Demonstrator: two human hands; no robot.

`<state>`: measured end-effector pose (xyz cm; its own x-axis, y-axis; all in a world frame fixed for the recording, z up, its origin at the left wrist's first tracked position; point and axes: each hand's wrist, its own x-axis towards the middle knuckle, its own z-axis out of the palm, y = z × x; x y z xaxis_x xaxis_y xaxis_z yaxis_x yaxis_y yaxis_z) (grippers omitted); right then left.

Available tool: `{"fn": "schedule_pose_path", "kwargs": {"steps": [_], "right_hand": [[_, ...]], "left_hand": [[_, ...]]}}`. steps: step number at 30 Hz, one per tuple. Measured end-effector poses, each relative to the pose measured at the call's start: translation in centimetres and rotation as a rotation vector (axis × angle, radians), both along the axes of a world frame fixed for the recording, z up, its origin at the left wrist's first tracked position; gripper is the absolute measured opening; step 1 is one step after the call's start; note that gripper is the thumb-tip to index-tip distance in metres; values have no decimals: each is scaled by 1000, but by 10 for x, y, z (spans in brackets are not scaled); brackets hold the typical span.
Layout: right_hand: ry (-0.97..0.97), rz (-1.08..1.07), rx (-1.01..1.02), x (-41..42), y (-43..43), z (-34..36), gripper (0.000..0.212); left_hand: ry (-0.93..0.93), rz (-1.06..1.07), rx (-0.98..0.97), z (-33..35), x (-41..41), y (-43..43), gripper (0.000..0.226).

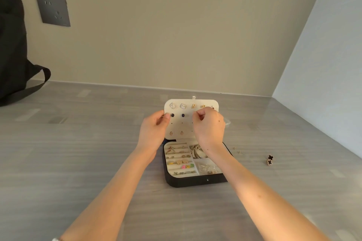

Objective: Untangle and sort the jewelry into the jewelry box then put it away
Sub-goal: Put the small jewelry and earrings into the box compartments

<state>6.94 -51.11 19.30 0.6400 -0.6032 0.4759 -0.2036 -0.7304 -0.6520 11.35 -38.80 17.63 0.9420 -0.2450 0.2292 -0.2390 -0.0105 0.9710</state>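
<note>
Your left hand (154, 129) grips the left edge of the cream earring panel (186, 123), thumb on the front face and fingers curled behind it. Your right hand (210, 125) is at the same panel's second row, fingertips (195, 116) drawn together in a tight pinch; whether anything sits between them is too small to tell.

Far left, a black bag (11, 45) leans on the wall with its strap on the grey table (78, 152), and a dark wall socket (52, 9) sits just beside it.

Between your forearms, the black jewelry box (195, 181) lies open on the table, the panel standing upright from its back edge. On the panel, two sparkly square studs (172, 105) and gold earrings (194, 106) fill the top row, two dark blue studs (172, 115) sit below, and two pale pink pieces (171, 133) are in the bottom row. In the tray, rings (176, 151) fill the left slots, bracelets (195, 151) the upper right compartment, and fine tangled pieces (207, 168) the lower right one.

Right of the box, small gold bits (237, 149) lie loose on the table, and farther right, well apart, two black clover earrings (270, 159) touch each other.
</note>
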Motion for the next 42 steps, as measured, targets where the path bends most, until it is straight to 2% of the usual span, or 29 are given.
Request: {"fn": "schedule_pose_path", "kwargs": {"steps": [7, 18, 21, 27, 30, 32, 36, 39, 42], "right_hand": [[88, 47, 36, -11, -8, 9, 21], [72, 4, -134, -7, 5, 5, 15], [123, 32, -100, -5, 5, 13, 13], [329, 58, -48, -4, 5, 36, 24], [388, 60, -153, -5, 6, 37, 12], [359, 64, -210, -8, 4, 32, 16], [283, 38, -243, -37, -18, 26, 27], [262, -72, -246, -80, -56, 14, 42], [340, -162, -174, -118, -108, -4, 31]], "left_hand": [[6, -15, -6, 1, -2, 0, 25], [10, -21, -6, 2, -5, 2, 21], [5, -33, -8, 2, -5, 2, 21], [17, -56, -37, 4, -6, 3, 23], [20, -59, -35, 4, -6, 3, 24], [27, -56, -28, 4, -5, 4, 21], [12, -50, -18, 2, -3, 2, 18], [29, -51, -25, 1, -2, 0, 30], [44, -43, -48, 0, -5, -1, 41]]}}
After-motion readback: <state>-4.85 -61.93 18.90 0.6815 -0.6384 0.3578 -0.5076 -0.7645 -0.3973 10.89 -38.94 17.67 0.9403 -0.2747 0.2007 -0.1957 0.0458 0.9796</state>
